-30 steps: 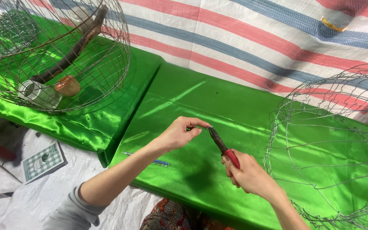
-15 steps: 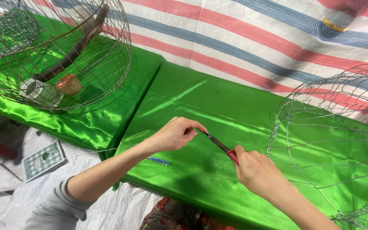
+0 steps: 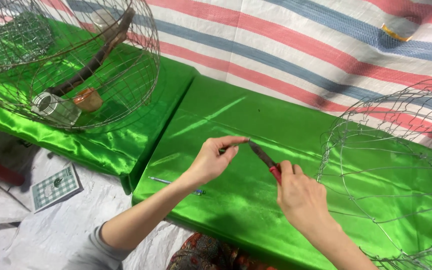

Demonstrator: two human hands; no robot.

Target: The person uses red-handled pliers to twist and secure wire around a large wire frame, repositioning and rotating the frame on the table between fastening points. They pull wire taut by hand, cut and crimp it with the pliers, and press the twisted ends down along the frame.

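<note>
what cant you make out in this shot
Head view:
- What the left hand pinches at the tip of the pliers: too small and thin to tell.
- Red pliers handles: covered by the right hand.
- Wire frame on the right: cut off by the picture edge.
- Thin blue-tipped object on the green cloth: too small to identify.

Bright, even light from above. Strong glare streaks on the green satin cloth (image 3: 216,120). Soft shadows under the wire cage (image 3: 71,65) and forearms. Sharp focus overall, slight wide-angle bending at edges.
</note>
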